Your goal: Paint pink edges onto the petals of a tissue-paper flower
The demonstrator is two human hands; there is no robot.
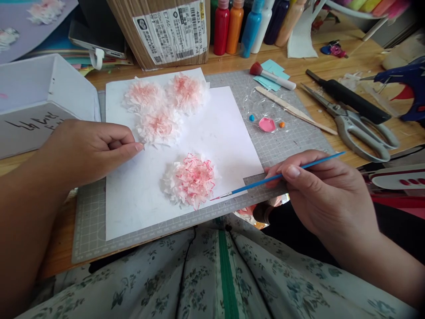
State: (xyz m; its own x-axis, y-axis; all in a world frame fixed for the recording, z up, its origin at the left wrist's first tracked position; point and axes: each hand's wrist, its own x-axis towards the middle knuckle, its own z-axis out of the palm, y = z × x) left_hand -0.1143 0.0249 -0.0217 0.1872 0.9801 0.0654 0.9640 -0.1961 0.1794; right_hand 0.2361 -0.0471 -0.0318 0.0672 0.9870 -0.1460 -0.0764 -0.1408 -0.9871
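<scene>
Grey-handled scissors [344,118] lie beside a black tool [353,98], near a blue glue gun [411,79].

Paintbrush [255,184]: handle was blue, tip pink. Ruffled flower [195,177]: petals were white, edged pinkish red. Three further flowers [159,124]: were white, centres peach-pink. Cutting mat [89,221]: was grey, gridded white. Garment [206,274]: was pale, leaf-printed, green-striped.

This looks like a craft corner, though whether it belongs to a home or a small studio cannot be told. A wooden table [229,65] carries a gridded cutting mat [89,230], with a row of paint bottles [221,31] behind it. Scissors [348,122] and what looks like a blue glue gun [410,84] lie at the right. Ruffled pink-and-white flowers [159,124], a thin paintbrush [255,184] and dabs of paint [267,125] point to handmade decorative work.
</scene>
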